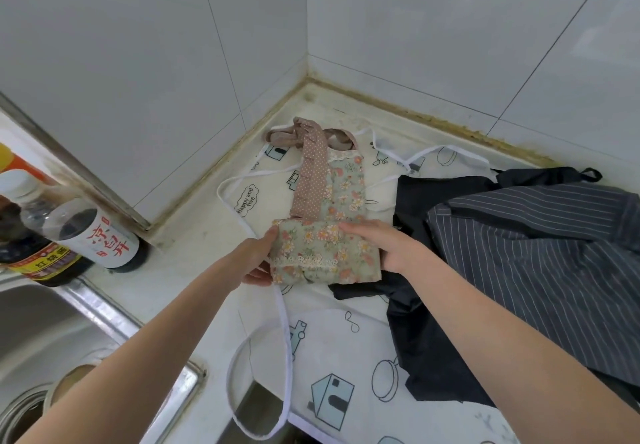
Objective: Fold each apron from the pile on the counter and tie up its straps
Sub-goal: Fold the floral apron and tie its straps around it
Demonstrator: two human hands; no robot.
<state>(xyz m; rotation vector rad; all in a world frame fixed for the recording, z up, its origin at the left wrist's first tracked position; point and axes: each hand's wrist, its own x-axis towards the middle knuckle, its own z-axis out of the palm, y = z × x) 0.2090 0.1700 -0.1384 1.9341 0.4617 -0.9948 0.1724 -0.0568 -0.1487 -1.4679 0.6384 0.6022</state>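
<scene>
Head view: I've got the floral apron [327, 235] mid-fold, w/ its lower part already doubled up into a thick rectangular packet near the middle of the surface [194, 246]. Left hand [258, 260] grips the packet's left edge, thumb on top, fingers curled under. Right hand [384, 246] lies on the packet's right side, index finger straight along the top fold, pressing; whether the other fingers curl round the edge I can't tell. The bib and the brown dotted strap [311, 170] run out toward the tiled corner, unfolded.

I judge the step as folding, approx. halfway: next move would be rolling or flipping the packet up over the bib, then gathering the straps to tie (they're bunched at the far end, so they'd need untangling first).

Floral apron is thin cotton, soft, w/ lace trim. It sits on a white printed apron [322, 350], glossier, edged in white tape [282, 339] that loops loosely. Dark striped apron [540, 249] to the right looks heavier, crumpled.
</scene>
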